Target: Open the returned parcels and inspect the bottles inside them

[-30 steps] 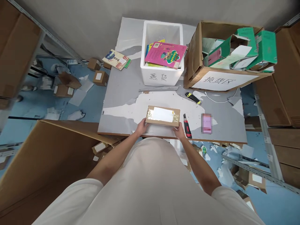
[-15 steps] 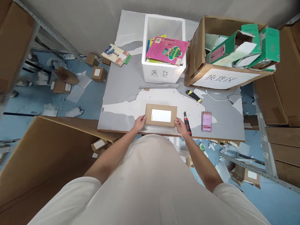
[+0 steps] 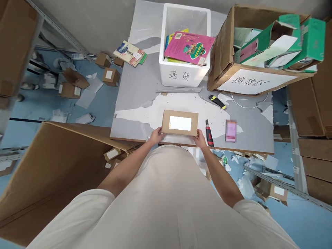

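Note:
A brown cardboard box (image 3: 166, 128) with a white label on top is held level at the front of the grey table (image 3: 132, 117). My left hand (image 3: 156, 135) grips its left front corner, and my right hand (image 3: 200, 139) has hold of the right front corner. Some fingertips are hidden under the box. Just right of my right hand lies a red and black utility knife (image 3: 209, 134). Behind it is a yellow and black cutter (image 3: 217, 102). A phone-like pink thing (image 3: 230, 131), blurred out, lies farther right.
At the back stand a white foam box (image 3: 181, 76) with books and a large carton (image 3: 220, 52) of green boxes. Books (image 3: 129, 53) lie at the back left. A big open carton (image 3: 64, 166) is at my left; boxes and paper litter the floor.
The box has been raised slightly off the tabletop, and my fingers have moved farther beneath its front corners. The view has shifted a little.

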Action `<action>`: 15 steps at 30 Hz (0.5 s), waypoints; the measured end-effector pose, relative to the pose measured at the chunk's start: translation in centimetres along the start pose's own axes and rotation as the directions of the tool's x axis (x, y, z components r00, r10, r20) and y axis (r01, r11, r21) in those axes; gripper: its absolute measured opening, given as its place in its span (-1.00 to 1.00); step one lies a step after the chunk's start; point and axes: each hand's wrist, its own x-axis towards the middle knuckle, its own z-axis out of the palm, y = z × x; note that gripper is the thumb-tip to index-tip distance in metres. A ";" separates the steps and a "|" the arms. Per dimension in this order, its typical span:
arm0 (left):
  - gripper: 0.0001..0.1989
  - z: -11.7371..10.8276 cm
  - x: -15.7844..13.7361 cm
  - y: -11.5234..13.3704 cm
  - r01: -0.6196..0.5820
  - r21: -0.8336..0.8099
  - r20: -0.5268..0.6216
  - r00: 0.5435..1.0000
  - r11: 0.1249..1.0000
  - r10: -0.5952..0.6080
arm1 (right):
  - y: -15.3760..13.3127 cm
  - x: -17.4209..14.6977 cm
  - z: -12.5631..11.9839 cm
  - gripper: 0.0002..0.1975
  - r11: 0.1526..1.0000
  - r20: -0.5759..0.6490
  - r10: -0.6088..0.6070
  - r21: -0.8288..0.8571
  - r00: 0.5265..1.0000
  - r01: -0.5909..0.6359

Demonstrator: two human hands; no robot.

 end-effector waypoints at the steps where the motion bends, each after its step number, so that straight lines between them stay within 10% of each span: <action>1: -0.41 0.0 -0.1 0.4 -0.006 -0.008 0.001 1.000 1.000 0.006 | -0.4 -0.1 0.1 -0.37 1.000 -0.003 -0.010 0.015 1.000 0.010; 15: -0.55 1.1 1.7 6.6 -0.008 0.331 -0.253 0.963 0.944 0.097 | -6.4 1.7 -1.8 -0.30 0.906 -0.167 -0.159 -0.416 0.973 0.077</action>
